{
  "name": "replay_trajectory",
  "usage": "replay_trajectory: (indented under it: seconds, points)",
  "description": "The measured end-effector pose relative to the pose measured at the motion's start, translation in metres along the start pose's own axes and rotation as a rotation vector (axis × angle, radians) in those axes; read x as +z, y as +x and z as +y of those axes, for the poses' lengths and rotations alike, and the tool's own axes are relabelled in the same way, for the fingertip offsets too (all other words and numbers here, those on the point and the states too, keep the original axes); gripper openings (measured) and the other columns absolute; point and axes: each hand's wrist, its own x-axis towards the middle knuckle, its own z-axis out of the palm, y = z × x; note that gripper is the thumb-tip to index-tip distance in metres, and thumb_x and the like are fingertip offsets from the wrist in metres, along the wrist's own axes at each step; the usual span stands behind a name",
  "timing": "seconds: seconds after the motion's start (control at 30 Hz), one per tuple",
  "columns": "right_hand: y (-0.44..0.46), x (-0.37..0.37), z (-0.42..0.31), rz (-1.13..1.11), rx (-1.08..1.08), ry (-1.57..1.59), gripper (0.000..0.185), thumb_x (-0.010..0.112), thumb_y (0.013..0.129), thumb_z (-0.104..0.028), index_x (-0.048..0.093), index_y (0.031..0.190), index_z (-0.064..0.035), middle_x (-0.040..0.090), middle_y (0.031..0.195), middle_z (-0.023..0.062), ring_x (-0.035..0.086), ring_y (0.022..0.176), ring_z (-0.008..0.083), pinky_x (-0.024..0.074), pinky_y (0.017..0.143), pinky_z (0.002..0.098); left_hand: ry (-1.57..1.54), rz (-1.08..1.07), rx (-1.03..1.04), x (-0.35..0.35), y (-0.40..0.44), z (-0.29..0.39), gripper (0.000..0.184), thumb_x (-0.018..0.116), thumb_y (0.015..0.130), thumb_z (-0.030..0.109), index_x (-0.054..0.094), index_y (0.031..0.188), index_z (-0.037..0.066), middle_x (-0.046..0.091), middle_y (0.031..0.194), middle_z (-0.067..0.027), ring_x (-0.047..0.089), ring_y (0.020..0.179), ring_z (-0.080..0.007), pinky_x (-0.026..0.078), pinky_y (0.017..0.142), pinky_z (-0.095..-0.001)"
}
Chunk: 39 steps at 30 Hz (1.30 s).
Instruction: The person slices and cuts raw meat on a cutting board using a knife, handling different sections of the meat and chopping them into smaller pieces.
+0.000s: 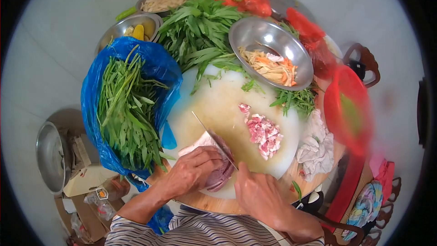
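Note:
A piece of raw meat (221, 176) lies near the front of the round white cutting board (223, 86). My left hand (195, 168) presses down on the meat with its fingers bent over it. My right hand (260, 191) is wrapped round the handle of a knife, the handle itself hidden in the fist. The knife blade (222, 148) slants up and to the left, against the meat beside my left fingers. Right of the blade, a small heap of chopped pink and white meat (265, 135) rests on the board.
Leafy greens (195, 32) pile up behind the board. A blue plastic bag (93, 95) of greens stands at left. A metal bowl (302, 59) holds shredded food at the back right. A crumpled white cloth (315, 146) and a red basket (348, 109) are at right.

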Motion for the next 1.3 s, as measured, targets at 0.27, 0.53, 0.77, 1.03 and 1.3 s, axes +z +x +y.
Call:
replay_trajectory:
  seconds: [0.27, 0.53, 0.77, 1.03, 1.3]
  points:
    - [0.014, 0.003, 0.012, 0.038, -0.07, 0.094, 0.026, 0.056, 0.104, -0.013, 0.055, 0.107, 0.0125, 0.062, 0.062, 0.0306, 0.067, 0.062, 0.0536, 0.0553, 0.062, 0.0608, 0.019, 0.092, -0.045, 0.006, 0.001, 0.008, 0.04, 0.077, 0.071, -0.002, 0.075, 0.112, 0.003, 0.073, 0.122, -0.0144, 0.07, 0.121, -0.0377, 0.059, 0.103, -0.0447]
    - [-0.012, -0.006, 0.018, 0.0, -0.041, 0.119, 0.022, 0.056, 0.104, -0.01, 0.056, 0.102, 0.0122, 0.064, 0.068, 0.031, 0.067, 0.065, 0.0542, 0.0548, 0.061, 0.059, -0.008, 0.057, -0.057, 0.004, 0.002, 0.006, 0.042, 0.077, 0.072, -0.003, 0.074, 0.114, 0.003, 0.073, 0.121, -0.0139, 0.069, 0.122, -0.0375, 0.06, 0.101, -0.0434]
    - [0.051, 0.01, 0.015, 0.193, -0.21, 0.182, 0.017, 0.058, 0.1, -0.005, 0.054, 0.094, 0.0096, 0.062, 0.066, 0.0302, 0.065, 0.065, 0.0557, 0.0519, 0.058, 0.0582, 0.04, 0.085, -0.049, 0.006, 0.003, 0.011, 0.039, 0.076, 0.074, -0.005, 0.075, 0.112, 0.003, 0.074, 0.12, -0.0138, 0.07, 0.121, -0.0371, 0.06, 0.102, -0.0443]
    - [-0.042, -0.022, 0.02, -0.202, 0.144, 0.206, 0.026, 0.057, 0.104, -0.013, 0.054, 0.102, 0.0123, 0.067, 0.08, 0.0359, 0.069, 0.08, 0.0555, 0.0537, 0.075, 0.0638, -0.006, 0.148, -0.121, 0.01, 0.006, 0.013, 0.029, 0.073, 0.08, -0.005, 0.077, 0.108, 0.002, 0.076, 0.114, -0.0137, 0.072, 0.116, -0.0369, 0.06, 0.101, -0.046]
    - [0.032, 0.032, 0.027, 0.169, -0.04, 0.224, 0.026, 0.057, 0.103, -0.011, 0.056, 0.104, 0.0148, 0.066, 0.072, 0.0338, 0.07, 0.076, 0.0558, 0.0556, 0.067, 0.0611, 0.121, 0.15, -0.027, 0.015, 0.005, 0.008, 0.042, 0.083, 0.068, 0.0, 0.077, 0.11, 0.005, 0.074, 0.114, -0.0139, 0.072, 0.114, -0.0362, 0.06, 0.1, -0.0453]
